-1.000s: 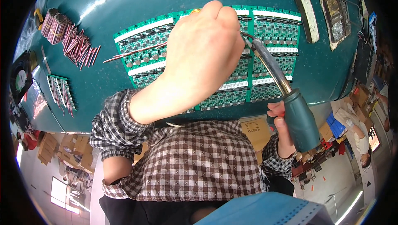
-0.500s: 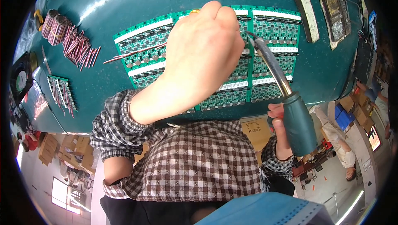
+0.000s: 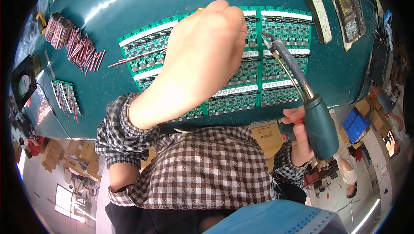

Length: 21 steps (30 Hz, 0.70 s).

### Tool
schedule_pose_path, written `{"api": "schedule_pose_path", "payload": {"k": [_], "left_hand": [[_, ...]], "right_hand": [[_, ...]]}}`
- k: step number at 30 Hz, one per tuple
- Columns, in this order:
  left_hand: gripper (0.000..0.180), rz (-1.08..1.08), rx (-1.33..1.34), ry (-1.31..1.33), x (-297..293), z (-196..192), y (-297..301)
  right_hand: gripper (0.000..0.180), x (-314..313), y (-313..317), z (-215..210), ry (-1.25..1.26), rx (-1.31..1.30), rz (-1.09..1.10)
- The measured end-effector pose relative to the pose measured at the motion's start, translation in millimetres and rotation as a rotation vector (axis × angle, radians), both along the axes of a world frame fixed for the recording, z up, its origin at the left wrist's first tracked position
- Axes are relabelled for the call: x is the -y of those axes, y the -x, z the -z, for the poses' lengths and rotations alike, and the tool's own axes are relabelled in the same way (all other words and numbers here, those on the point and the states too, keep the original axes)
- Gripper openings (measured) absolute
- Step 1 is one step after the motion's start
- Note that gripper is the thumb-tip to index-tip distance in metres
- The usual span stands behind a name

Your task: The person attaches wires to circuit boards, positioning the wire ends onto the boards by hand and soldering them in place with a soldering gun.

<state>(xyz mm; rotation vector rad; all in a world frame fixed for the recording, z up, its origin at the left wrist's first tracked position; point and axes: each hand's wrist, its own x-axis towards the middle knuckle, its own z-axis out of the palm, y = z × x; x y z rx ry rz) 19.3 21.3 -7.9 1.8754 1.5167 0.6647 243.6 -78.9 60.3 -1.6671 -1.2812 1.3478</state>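
Two hands at work: left hand point(image 3: 202, 57) closed loosely over green panelised circuit boards point(image 3: 276, 68) on teal table point(image 3: 129, 14), its grasp hidden; right hand point(image 3: 299, 132) grips teal-handled soldering iron point(image 3: 321, 126), tip at boards.

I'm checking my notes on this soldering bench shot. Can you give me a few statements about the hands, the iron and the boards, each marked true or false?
1. The right hand holds a soldering iron by its teal handle. True.
2. The iron's tip points away from the green circuit boards. False: it reaches over the boards.
3. The left hand hovers over the boards. True.
4. The bundle of red leads lies right of the boards. False: it lies to their left on the teal table.
5. The small fan sits at the table's left edge. True.
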Motion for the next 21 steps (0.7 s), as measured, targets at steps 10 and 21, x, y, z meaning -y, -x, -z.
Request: {"api": "schedule_pose_path", "payload": {"k": [10, 21], "left_hand": [[0.008, 0.047, -0.194, -0.141, -0.7, 2.6, -4.6], [0.008, 0.128, -0.028, -0.036, -10.0, 2.0, 6.5]], "right_hand": [[0.034, 1.2, -3.6, -0.3, 0.051, -0.063, 0.07], [0.034, -1.3, -2.0, 2.7, 0.045, -0.073, 0.042]]}}
